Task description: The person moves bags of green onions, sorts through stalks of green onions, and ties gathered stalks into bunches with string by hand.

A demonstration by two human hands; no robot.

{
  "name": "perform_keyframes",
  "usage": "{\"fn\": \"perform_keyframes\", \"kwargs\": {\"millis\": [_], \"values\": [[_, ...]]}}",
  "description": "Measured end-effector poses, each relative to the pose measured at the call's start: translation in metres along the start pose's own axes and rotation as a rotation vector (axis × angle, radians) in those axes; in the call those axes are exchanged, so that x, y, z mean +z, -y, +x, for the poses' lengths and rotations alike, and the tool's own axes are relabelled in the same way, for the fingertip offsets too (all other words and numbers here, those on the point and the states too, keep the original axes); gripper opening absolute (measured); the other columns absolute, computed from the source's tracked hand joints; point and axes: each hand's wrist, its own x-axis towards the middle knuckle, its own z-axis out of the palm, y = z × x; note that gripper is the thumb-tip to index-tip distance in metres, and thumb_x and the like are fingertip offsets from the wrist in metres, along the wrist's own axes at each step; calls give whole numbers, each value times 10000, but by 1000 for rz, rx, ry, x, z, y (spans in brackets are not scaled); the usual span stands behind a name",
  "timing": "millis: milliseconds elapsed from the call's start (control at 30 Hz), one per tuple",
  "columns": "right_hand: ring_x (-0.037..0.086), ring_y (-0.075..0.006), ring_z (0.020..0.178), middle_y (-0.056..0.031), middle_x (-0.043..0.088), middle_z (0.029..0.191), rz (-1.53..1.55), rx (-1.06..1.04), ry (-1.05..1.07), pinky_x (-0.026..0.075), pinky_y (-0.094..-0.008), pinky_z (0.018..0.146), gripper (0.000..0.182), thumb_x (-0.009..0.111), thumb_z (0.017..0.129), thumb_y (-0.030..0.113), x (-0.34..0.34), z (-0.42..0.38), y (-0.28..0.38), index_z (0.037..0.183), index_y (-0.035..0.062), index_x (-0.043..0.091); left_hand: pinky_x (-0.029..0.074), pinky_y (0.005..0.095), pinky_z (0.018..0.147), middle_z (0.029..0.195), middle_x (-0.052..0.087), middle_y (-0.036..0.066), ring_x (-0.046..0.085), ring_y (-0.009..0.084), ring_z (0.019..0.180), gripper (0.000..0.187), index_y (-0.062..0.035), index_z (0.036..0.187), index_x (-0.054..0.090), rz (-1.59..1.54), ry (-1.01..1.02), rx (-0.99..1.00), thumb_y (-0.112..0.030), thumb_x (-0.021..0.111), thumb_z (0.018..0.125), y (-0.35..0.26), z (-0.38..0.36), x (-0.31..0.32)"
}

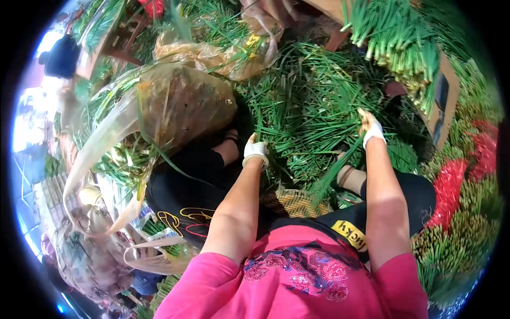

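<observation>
My left hand (256,149), partly wrapped in white cloth, is low over the heap of loose green onion leaves (313,101) between my legs. Its thumb points forward and its fingers look curled; whatever they hold is hidden among the greens. On the other side of the heap is my right hand (368,126), also wrapped in white, with its fingers bent together. A bunch of green onions (340,165) trails from beneath that hand toward my lap. The hands are well apart.
A clear plastic bag (186,103) of greens bulges at left. Tied green onions (398,45) lie on a wooden stand (445,101) at upper right. Red netting (449,191) and more bundles (462,239) line the right side. A woven mat (295,203) lies before me.
</observation>
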Motion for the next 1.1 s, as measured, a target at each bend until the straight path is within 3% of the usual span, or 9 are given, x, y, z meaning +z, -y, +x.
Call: {"fn": "perform_keyframes", "kwargs": {"millis": [67, 233, 400, 500, 633, 667, 733, 767, 1100], "values": [[258, -61, 379, 80, 382, 546, 181, 77, -113, 177, -218, 346, 230, 549, 846, 335, -26, 40, -58, 934, 137, 628, 399, 273, 518, 837, 589, 39, 509, 114, 593, 358, -68, 1102, 540, -205, -163, -4, 47, 556, 763, -12, -2, -6], [245, -45, 427, 90, 375, 575, 210, 80, -295, 135, -218, 370, 203, 586, 830, 380, -3, 52, -74, 870, 181, 596, 388, 288, 924, 1172, 538, 111, 516, 217, 1076, 424, -15, 1203, 471, 35, -150, 253, 0, 533, 784, 46, 100, -24], [214, -58, 391, 61, 361, 540, 76, 118, -340, 151, -219, 363, 225, 598, 823, 367, -3, 68, -74, 938, 174, 619, 381, 365, 934, 1258, 452, 202, 471, 328, 1134, 777, -131, 1380, 216, 752, -185, -342, -283, 638, 745, -12, 63, 11], [262, -58, 399, 64, 409, 563, 20, 77, -316, 185, -212, 363, 186, 545, 859, 312, -16, 89, -89, 948, 160, 605, 384, 358, 938, 1239, 466, 186, 481, 315, 1121, 643, -127, 1250, 412, 669, -1, -358, -277, 682, 686, 18, 83, 10], [334, -81, 442, 40, 527, 662, 114, -155, -277, 247, -202, 419, 146, 501, 866, 220, -20, 115, -101, 904, 111, 591, 404, 314, 920, 1123, 500, 149, 451, 263, 1129, 684, -113, 1154, 447, 1739, 468, 313, -225, 741, 547, -57, 46, 48], [353, -90, 448, 27, 555, 693, 162, -251, -235, 258, -193, 425, 149, 490, 867, 210, -2, 111, -86, 905, 97, 580, 415, 302, 898, 1118, 495, 151, 467, 248, 1095, 540, -86, 1089, 469, 1569, 388, 426, -219, 692, 616, -65, 49, 53], [522, -83, 544, -43, 609, 735, 43, -530, -80, 326, -177, 429, 122, 515, 840, 169, 54, 70, -29, 863, 50, 536, 455, 331, 711, 894, 592, 70, 551, 196, 787, 214, -81, 970, 552, -313, 295, -168, -213, 518, 805, -96, 45, 83], [545, -87, 573, -56, 624, 763, 93, -480, -38, 333, -174, 431, 141, 491, 850, 172, 86, 33, 10, 889, 42, 530, 441, 325, 611, 780, 598, 38, 553, 185, 688, 173, -104, 928, 575, -542, 279, -226, -234, 511, 834, -130, 19, 95], [484, -42, 548, -13, 597, 719, -87, -596, 391, 352, -172, 481, 85, 561, 806, 57, 125, -88, 95, 863, 5, 599, 552, 362, 630, 857, 614, 142, 613, 264, 720, 108, -5, 879, 562, -1292, 528, -227, -95, 551, 819, -176, -30, 78]]}}
